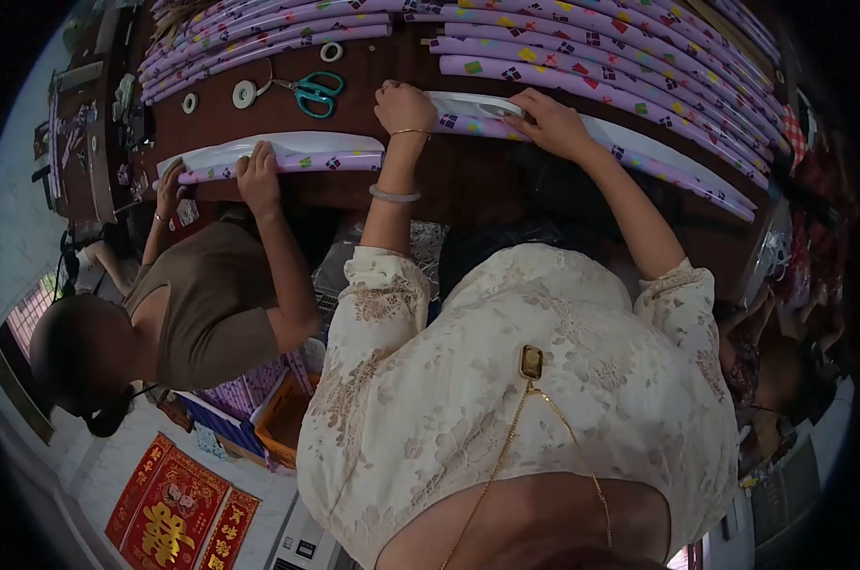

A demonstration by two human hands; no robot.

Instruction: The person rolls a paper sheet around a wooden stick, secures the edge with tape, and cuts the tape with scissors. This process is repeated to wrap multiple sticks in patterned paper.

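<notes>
Head view. Holding white tape roll (pixel 495 104) in right hand (pixel 549 123). Curling left hand (pixel 406 107) at left end of partly rolled purple-printed paper (pixel 644 150), along near side of surface (pixel 401 62); cannot tell if gripping paper or tape. Could spring open from slack pressure, or crease from tape pulled crooked. Left: teal-handled scissors (pixel 318 93).

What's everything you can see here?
Patterned rolls: many, lilac, far side
Table: one, dark brown, under rolls
Scissors: one, teal, left of hands
Tape rolls: three, white, near scissors
Partly rolled sheets: two, white and lilac, near side
Co-worker: one, brown top, left
Poster: one, red and gold, lower left
Pendant necklace: one, gold, chest
Right edge: too dim to count
Left hand: one, bare, on sheet
Right hand: one, bare, holding white roll
</notes>
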